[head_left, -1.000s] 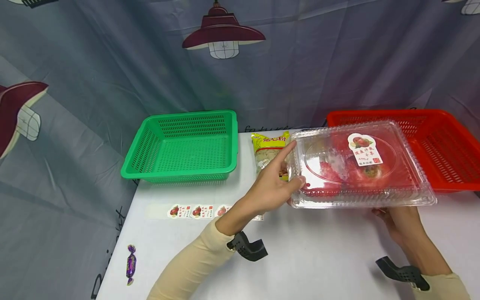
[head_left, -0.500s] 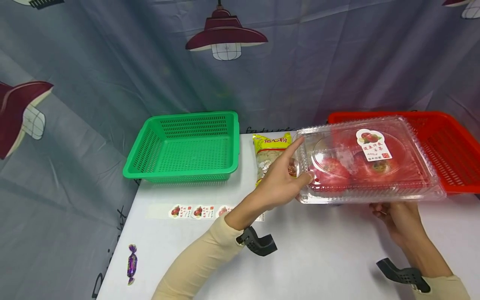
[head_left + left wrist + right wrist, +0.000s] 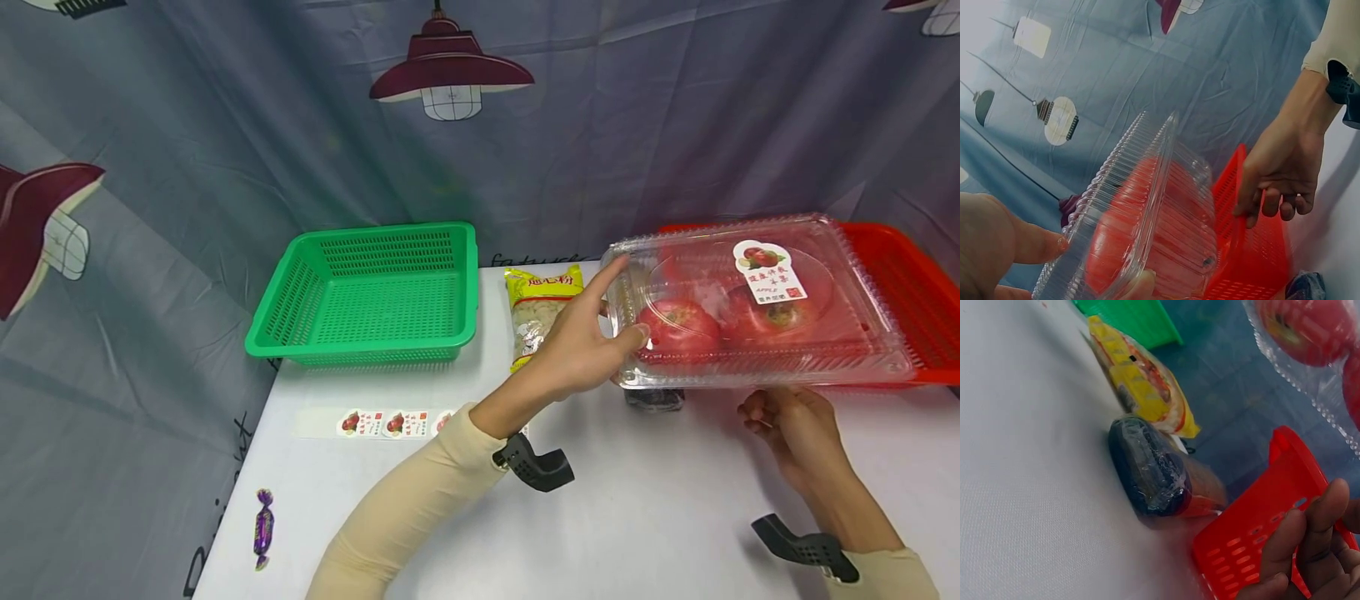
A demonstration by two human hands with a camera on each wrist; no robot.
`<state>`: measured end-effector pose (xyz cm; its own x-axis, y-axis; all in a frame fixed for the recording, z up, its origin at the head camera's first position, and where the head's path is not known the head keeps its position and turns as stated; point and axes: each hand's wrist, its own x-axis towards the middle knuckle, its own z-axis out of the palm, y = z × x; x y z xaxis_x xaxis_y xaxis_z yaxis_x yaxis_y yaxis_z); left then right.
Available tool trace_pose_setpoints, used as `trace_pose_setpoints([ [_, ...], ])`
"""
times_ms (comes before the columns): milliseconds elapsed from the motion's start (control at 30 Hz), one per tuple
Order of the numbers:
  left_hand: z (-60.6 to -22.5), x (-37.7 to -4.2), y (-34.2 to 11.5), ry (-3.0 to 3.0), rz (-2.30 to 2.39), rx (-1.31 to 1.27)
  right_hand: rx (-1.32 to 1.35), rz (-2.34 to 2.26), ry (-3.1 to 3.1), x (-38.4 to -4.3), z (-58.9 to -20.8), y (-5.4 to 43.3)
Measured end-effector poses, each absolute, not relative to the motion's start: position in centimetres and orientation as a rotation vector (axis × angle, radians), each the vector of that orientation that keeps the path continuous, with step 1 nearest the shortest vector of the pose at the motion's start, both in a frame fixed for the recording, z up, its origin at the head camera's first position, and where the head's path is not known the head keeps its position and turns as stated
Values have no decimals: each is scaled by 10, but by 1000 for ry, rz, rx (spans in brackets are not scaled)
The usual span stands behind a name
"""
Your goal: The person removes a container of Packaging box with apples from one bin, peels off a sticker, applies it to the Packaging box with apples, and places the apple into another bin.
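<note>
My left hand (image 3: 588, 342) grips the left end of a clear plastic fruit box (image 3: 840, 350), thumb on top, and holds it raised and tilted over the red basket (image 3: 922, 308). Inside are red apples (image 3: 678, 325), and an apple sticker (image 3: 768, 271) is on the lid. My right hand (image 3: 798, 429) is below the box's front edge, close beside the basket. Its fingers curl loosely with nothing seen in them; I cannot tell whether they touch the basket rim. In the left wrist view, the fruit box (image 3: 1141, 231) is seen from its end.
A green basket (image 3: 363, 350) stands at the back left. Beside it lies a yellow pasta bag (image 3: 532, 304), and a dark plastic-wrapped package (image 3: 1150, 469) sits between bag and red basket. A sticker strip (image 3: 318, 423) and a purple wrapped candy (image 3: 263, 529) lie on the white table (image 3: 600, 517).
My left hand has moved right and away from me with the fruit box, uncovering the dark package and more of the pasta bag. My right hand has stayed nearly still.
</note>
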<state>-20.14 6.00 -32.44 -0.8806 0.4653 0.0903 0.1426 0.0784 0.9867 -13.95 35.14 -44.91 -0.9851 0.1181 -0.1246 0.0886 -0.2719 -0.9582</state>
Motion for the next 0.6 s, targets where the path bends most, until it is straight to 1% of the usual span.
trace_pose_setpoints([
  [267, -319, -211, 73, 2215, 1831, 700, -233, 2484, -1874, -139, -449, 352],
  [600, -316, -216, 85, 2317, 1795, 688, -222, 2478, -1867, -140, -450, 351],
])
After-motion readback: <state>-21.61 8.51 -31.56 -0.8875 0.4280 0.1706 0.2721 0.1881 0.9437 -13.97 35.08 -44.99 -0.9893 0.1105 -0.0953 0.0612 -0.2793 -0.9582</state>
